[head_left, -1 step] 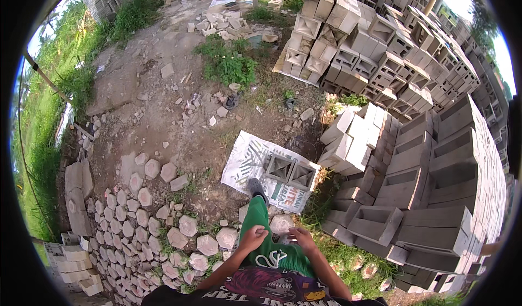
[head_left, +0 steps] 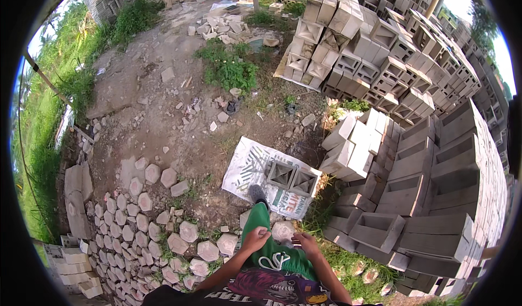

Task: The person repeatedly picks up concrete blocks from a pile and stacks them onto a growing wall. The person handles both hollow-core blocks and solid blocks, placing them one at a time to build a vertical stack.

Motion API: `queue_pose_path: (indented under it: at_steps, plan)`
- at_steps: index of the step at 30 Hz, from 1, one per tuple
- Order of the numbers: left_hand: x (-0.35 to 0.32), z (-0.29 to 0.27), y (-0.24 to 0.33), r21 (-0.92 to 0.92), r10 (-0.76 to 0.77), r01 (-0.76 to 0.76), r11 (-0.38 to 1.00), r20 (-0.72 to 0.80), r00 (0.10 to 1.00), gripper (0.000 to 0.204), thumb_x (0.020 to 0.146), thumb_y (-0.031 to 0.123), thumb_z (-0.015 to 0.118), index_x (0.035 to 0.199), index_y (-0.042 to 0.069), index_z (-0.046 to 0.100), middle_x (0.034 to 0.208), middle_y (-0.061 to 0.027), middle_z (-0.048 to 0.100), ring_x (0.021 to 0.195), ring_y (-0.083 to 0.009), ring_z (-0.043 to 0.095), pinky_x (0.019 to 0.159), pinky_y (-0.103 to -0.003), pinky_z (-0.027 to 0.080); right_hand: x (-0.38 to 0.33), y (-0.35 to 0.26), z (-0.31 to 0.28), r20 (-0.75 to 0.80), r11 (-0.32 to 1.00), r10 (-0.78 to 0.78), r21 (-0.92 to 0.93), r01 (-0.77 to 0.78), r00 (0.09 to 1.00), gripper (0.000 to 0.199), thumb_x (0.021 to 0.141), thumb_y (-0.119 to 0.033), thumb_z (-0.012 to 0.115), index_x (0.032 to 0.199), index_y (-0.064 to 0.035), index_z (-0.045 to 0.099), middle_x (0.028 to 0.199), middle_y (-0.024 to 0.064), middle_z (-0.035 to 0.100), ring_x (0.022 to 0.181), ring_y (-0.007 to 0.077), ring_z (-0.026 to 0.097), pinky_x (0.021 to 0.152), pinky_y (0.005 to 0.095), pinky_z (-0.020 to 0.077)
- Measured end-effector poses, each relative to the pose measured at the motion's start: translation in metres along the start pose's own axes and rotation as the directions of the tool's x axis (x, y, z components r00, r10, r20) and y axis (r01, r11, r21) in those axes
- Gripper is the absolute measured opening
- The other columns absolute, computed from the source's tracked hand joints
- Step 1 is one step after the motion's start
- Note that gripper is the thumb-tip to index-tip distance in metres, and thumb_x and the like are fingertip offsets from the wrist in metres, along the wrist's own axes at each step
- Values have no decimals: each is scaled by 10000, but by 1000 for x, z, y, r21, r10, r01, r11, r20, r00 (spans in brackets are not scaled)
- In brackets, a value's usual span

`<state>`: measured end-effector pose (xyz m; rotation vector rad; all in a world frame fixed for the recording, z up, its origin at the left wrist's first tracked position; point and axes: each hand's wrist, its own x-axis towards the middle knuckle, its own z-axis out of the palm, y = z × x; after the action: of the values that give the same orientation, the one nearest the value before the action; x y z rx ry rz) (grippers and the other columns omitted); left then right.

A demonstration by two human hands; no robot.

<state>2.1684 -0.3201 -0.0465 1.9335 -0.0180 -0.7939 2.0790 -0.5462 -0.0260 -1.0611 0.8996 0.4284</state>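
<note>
My left hand [head_left: 256,239] is loosely closed in front of my green trousers [head_left: 259,224], above the left thigh. Off to the right, my right hand [head_left: 306,243] has its fingers curled, beside the other thigh. No object shows in either hand. Ahead of them a white printed sack [head_left: 242,167] lies flat on the ground. On its right half sits one grey hollow concrete block [head_left: 292,179], its two cavities facing up. My grey-clad foot [head_left: 258,193] is at the sack's near edge. Both hands are well apart from the block.
Stacked hollow blocks [head_left: 389,189] rise close on my right, with a taller pile [head_left: 331,45] farther off. Hexagonal pavers [head_left: 188,231] cover the ground at near left. Rubble [head_left: 220,27] and a green bush [head_left: 231,69] lie ahead; grass [head_left: 46,164] lines the left.
The sack, block and surrounding ground sit slightly lower in the view. Both hands keep nearly the same place and curled shape.
</note>
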Motion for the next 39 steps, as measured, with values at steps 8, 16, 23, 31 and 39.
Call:
queue_pose_path:
  at_steps: [8, 16, 23, 31, 39]
  plan:
    - [261, -46, 51, 310, -39, 11, 951, 86, 996, 445, 817, 433, 640, 1070, 67, 615, 986, -117, 689, 904, -280, 664, 794, -368, 511, 129, -104, -11, -359, 996, -14, 78, 45, 933, 265, 900, -290, 572, 1015, -51, 583, 900, 67, 628, 802, 189, 606, 695, 359, 493]
    - [426, -42, -14, 535, -331, 179, 825, 202, 922, 418, 833, 409, 491, 804, 36, 676, 876, -195, 671, 872, -349, 646, 799, -434, 497, 323, -57, -58, -252, 971, 110, -181, -158, 961, 286, 861, -330, 633, 958, -64, 603, 825, 30, 650, 707, 157, 624, 625, 365, 508]
    - [544, 33, -125, 544, -379, 306, 781, 24, 925, 567, 787, 454, 544, 1097, -17, 608, 1143, -261, 591, 1108, -384, 559, 938, -429, 459, 536, 61, -147, -225, 836, 165, -484, -257, 960, 473, 770, -466, 621, 938, -26, 656, 848, 194, 677, 903, 320, 660, 765, 427, 501]
    - [679, 134, -250, 549, -426, 432, 716, -146, 893, 948, 722, 396, 715, 1422, -16, 226, 1399, -237, 377, 1299, -366, 375, 1047, -424, 371, 665, 41, -188, -225, 688, -10, -709, -156, 974, 456, 823, -421, 592, 1028, -15, 618, 1003, 190, 665, 984, 358, 619, 843, 411, 482]
    - [703, 153, -334, 538, -399, 441, 719, -200, 895, 769, 719, 371, 709, 1354, 66, 401, 1227, -205, 567, 1109, -344, 570, 934, -418, 455, 713, 66, -156, 152, 368, -235, -901, 232, 960, 237, 855, -255, 607, 958, -42, 591, 984, 157, 644, 944, 332, 618, 796, 407, 492]
